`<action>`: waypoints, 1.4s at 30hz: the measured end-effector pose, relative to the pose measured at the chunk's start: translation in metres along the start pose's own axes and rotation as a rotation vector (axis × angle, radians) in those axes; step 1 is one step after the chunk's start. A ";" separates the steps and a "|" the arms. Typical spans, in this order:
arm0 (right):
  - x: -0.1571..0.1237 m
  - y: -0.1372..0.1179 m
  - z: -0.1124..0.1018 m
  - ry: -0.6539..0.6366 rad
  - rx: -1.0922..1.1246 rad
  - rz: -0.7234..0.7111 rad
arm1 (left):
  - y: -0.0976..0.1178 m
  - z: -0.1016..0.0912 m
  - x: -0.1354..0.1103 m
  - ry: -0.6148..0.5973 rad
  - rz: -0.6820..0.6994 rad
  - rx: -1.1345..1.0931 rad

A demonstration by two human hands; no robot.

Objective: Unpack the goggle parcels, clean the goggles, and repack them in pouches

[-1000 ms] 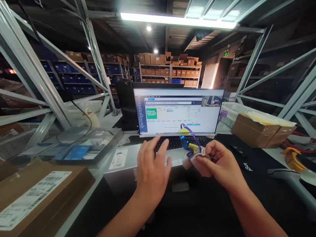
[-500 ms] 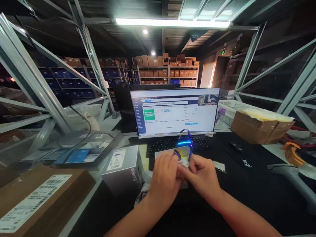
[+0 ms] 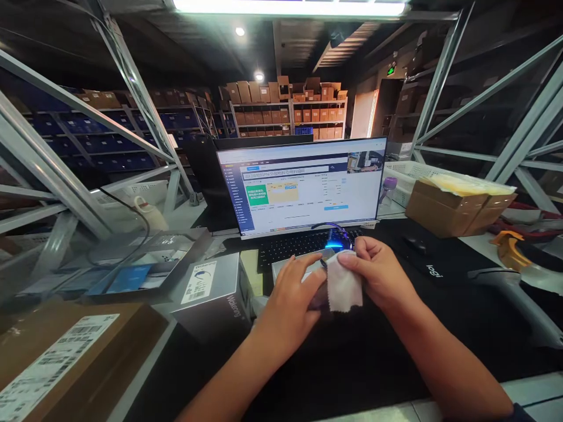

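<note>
Your right hand pinches the soft cloth over the glasses, just by the keyboard; your left hand is closed on them from below (light, likely fragile: hold the frame, not lenses)

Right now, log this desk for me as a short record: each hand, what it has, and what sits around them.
left hand: against the left edge of the white cloth; grip hidden
right hand: pinching the white cloth at its top
behind cloth: blue-glowing item, mostly covered
behind hands: keyboard, then lit monitor
left of hands: grey box with a label
right of hands: black mouse on a dark mat; cardboard box farther back
</note>
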State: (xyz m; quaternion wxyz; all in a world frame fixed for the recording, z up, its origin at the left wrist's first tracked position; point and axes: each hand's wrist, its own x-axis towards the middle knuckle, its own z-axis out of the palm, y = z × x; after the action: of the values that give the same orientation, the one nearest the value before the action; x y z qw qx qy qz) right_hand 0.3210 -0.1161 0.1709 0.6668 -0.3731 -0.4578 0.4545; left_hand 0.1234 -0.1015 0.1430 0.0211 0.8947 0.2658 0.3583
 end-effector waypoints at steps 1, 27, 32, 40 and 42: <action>0.002 -0.002 -0.002 0.020 0.038 0.029 | 0.000 -0.002 0.001 -0.023 0.019 -0.020; -0.016 0.002 0.014 0.051 -0.177 -0.118 | -0.004 -0.009 0.002 -0.018 -0.067 -0.273; 0.008 -0.015 -0.007 0.089 0.155 0.150 | -0.003 -0.003 0.002 -0.083 0.017 -0.325; -0.002 0.000 0.008 0.101 0.044 -0.048 | -0.001 0.001 0.003 0.118 -0.083 -0.357; -0.014 0.005 0.016 0.155 -0.114 -0.148 | -0.001 0.001 0.002 0.152 -0.117 -0.360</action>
State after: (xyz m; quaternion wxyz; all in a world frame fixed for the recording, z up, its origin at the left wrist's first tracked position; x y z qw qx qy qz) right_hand 0.3018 -0.1263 0.1675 0.7095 -0.4099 -0.4563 0.3470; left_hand 0.1254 -0.0996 0.1433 0.1814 0.8299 0.2499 0.4646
